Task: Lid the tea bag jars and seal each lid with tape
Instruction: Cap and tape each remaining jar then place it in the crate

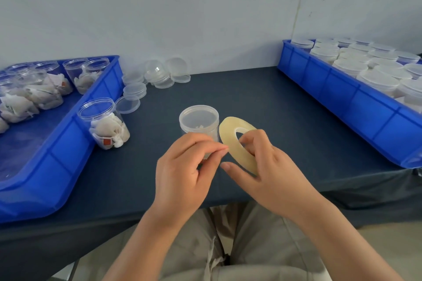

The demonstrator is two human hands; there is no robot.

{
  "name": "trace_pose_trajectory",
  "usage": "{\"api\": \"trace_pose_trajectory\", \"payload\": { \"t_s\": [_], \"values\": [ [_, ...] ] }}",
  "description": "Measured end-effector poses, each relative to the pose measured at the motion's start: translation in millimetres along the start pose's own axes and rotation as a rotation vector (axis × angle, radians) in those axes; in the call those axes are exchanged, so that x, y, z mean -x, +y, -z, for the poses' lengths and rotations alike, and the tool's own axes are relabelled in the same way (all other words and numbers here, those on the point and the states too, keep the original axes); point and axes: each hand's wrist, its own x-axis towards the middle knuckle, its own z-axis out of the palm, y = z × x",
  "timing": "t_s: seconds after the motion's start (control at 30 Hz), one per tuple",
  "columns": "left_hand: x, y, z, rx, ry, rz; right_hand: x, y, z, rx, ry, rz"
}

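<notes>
— Which step is in hand?

— Taping, I'd say. One lidded jar (198, 121) stands near the middle of the table (262, 98), towards the near edge, with its lid seated and tea bags faintly showing through. Both hands are just in front of it, busy with the tape roll (237, 143).

— Who holds what?

— The right hand (271, 166) grasps the roll, with a finger hooked through its core and the thumb lying along its near side. The left hand (182, 171) has thumb and fingertips pinched together at the roll's rim. It looks like a hunt for the free end, but the tape is clear and I cannot tell whether any has been peeled.

— And next?

— Judging from this, a strip has to be drawn off and carried to the seam where lid meets jar. No tape shows on that jar yet.

— What else waits?

— An open jar (103, 123) of tea bags sits just beside the left blue tray (75, 143), which holds more unlidded jars at the table's left edge. Loose lids (159, 75) lie along the far edge. The right blue tray (356, 102), at the right edge, is full of jars with lids on.

— Any writing?

— None that I can read. A red tag (106, 141) shows in the open jar, too small to make out any text, and the roll bears no visible brand.
</notes>
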Motion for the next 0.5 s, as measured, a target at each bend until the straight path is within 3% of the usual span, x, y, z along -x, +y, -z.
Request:
{"api": "trace_pose_trajectory", "payload": {
  "t_s": [0.27,0.43,0.5],
  "values": [
    [11.1,3.8,-0.9,-0.132,0.04,0.075,-4.5,3.8,0.2,0.105,-0.043,0.108],
    [13.7,-7.8,-9.3,-0.192,0.135,-0.074,-6.3,1.0,-1.3,0.059,-0.133,0.045],
    [10.6,-15.1,-15.5,-0.114,0.173,0.025,-7.2,0.6,0.2,0.088,-0.139,0.025]
  ]
}}
